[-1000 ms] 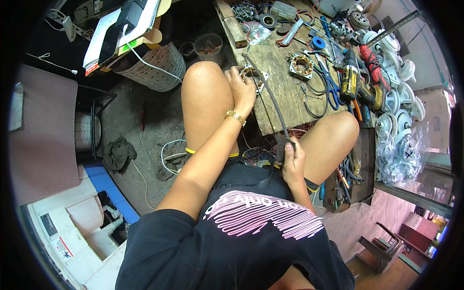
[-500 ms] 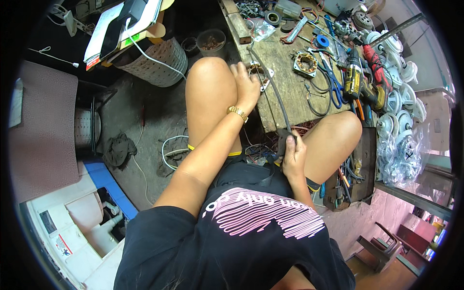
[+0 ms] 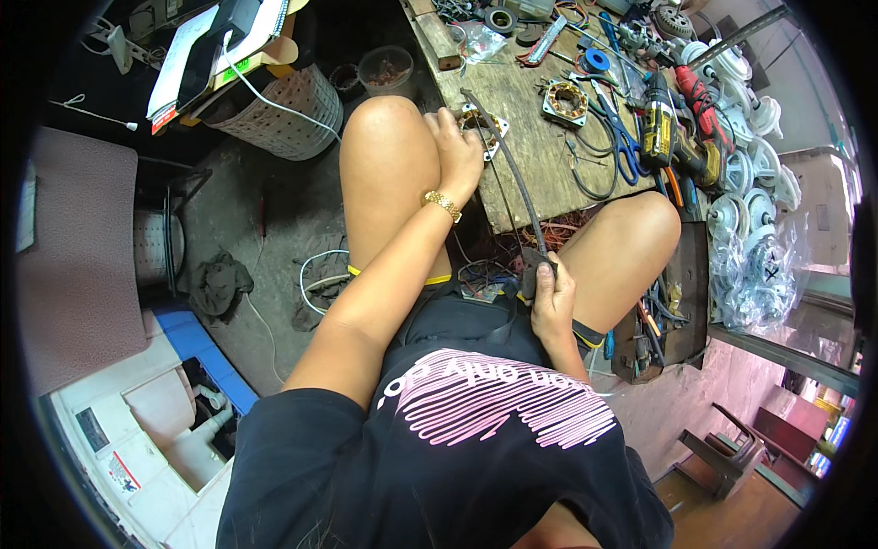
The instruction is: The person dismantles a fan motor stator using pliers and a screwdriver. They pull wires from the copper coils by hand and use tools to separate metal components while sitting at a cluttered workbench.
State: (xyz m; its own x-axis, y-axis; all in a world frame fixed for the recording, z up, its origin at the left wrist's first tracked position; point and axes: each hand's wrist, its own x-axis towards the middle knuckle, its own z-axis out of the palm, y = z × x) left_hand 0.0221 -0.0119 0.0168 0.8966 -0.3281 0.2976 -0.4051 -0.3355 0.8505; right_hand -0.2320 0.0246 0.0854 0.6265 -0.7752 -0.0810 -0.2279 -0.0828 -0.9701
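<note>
Look, a stator (image 3: 492,148) sits at the workbench (image 3: 544,169) edge!
Likely dense and stiff, windings easily nicked, so its pale corners should grip best; the left hand (image 3: 457,151) curls against it, the right hand (image 3: 552,300) clasps a bow-shaped tool (image 3: 522,188) crossing above, 1 matching stator (image 3: 566,117) beyond.

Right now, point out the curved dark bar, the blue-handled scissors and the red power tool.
Curved dark bar (image 3: 516,169): head view, middle of its length.
Blue-handled scissors (image 3: 624,143): head view, on a blue handle.
Red power tool (image 3: 701,104): head view, on its red body.
</note>
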